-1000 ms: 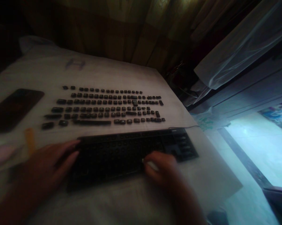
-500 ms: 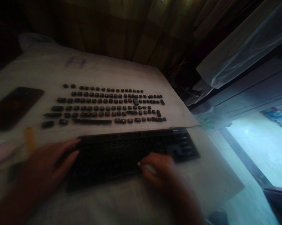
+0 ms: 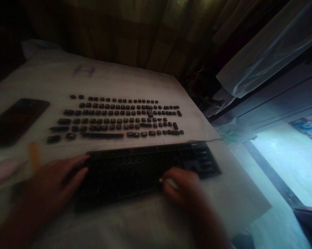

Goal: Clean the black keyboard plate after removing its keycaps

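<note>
A black keyboard frame [image 3: 135,169] with its keycaps taken off lies near me on a white cloth [image 3: 114,79]. The loose black keycaps [image 3: 114,117] are laid out in rows behind it. My left hand [image 3: 52,180] rests with stretched fingers on the frame's left end. My right hand [image 3: 183,188] is curled over the frame's front right part, fingers closed on a small white thing [image 3: 168,183] that I cannot make out. The picture is dim and blurred.
A dark phone [image 3: 13,119] lies at the left of the cloth. An orange stick [image 3: 34,155] and a pale pink object [image 3: 0,171] sit by my left hand. A thin cable [image 3: 207,140] leaves the frame's far right corner. The table's right edge drops to a bright floor [image 3: 287,162].
My right hand slid a little left along the frame, then back to the right. My left hand has stayed put.
</note>
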The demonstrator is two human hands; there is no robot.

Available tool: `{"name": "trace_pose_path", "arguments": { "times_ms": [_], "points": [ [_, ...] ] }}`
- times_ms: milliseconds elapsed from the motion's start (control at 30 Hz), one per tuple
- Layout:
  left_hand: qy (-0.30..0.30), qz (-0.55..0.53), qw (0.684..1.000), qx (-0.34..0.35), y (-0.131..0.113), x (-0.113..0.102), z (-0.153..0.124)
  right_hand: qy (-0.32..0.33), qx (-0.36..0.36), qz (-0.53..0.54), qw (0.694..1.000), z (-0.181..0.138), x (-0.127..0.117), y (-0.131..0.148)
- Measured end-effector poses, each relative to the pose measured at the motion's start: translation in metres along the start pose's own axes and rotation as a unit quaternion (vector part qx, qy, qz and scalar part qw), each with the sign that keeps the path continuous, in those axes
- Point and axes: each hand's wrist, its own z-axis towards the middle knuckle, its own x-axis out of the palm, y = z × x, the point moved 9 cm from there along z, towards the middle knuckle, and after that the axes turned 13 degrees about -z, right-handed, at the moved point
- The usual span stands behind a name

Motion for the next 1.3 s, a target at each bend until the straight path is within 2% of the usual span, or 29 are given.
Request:
{"name": "trace_pose_path", "arguments": {
  "times_ms": [200,467,600,733,933,1100,1300],
  "points": [
    [-0.004,0.005,1.0,-0.003,-0.001,-0.001,-0.001,-0.02,0.001,0.004,1.0,-0.004,-0.006,-0.006],
    [0.0,0.004,1.0,0.015,-0.01,-0.003,0.003,-0.086,0.036,0.024,0.995,-0.002,-0.028,0.023],
    [-0.003,0.014,0.999,0.043,-0.014,-0.003,0.001,-0.095,0.038,0.0,0.995,0.004,-0.018,0.028],
    [-0.017,0.029,0.997,0.074,-0.018,-0.003,0.0,-0.107,0.059,-0.015,0.992,0.001,-0.002,0.02],
    [-0.022,0.047,0.993,0.108,-0.025,-0.005,-0.001,-0.081,0.051,-0.006,0.995,-0.001,0.005,0.021],
    [-0.022,0.061,0.992,0.106,-0.023,-0.005,-0.002,-0.022,0.018,-0.017,0.999,0.001,0.006,0.03],
    [-0.025,0.057,0.99,0.127,-0.027,-0.006,-0.002,-0.02,0.028,-0.001,0.999,-0.001,0.002,0.026]
  ]
}}
